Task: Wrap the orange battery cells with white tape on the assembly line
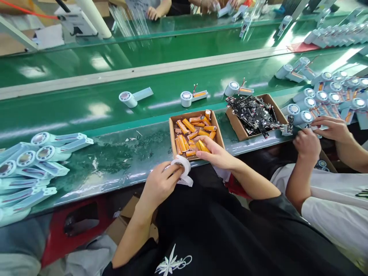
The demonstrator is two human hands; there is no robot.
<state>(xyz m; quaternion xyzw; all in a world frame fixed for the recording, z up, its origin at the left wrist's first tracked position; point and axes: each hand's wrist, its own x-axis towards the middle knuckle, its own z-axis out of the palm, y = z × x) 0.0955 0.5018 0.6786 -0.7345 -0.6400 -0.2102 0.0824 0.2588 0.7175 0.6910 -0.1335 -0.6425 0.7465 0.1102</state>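
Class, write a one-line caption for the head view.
Left hand holds a white roll while the right hand reaches into a box of orange cylinders.

No readable txt or nos., white leaf-shaped print w/ curly line on the black shirt, dark marks on the white shirt of a person at R side, these too small to read.

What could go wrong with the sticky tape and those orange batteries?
The white tape roll in the left hand has a loose end hanging, which might stick to something. The orange battery between the right hand's fingers could slip. And the circuit boards are heaped above their box's rim, so a bump might spill some.
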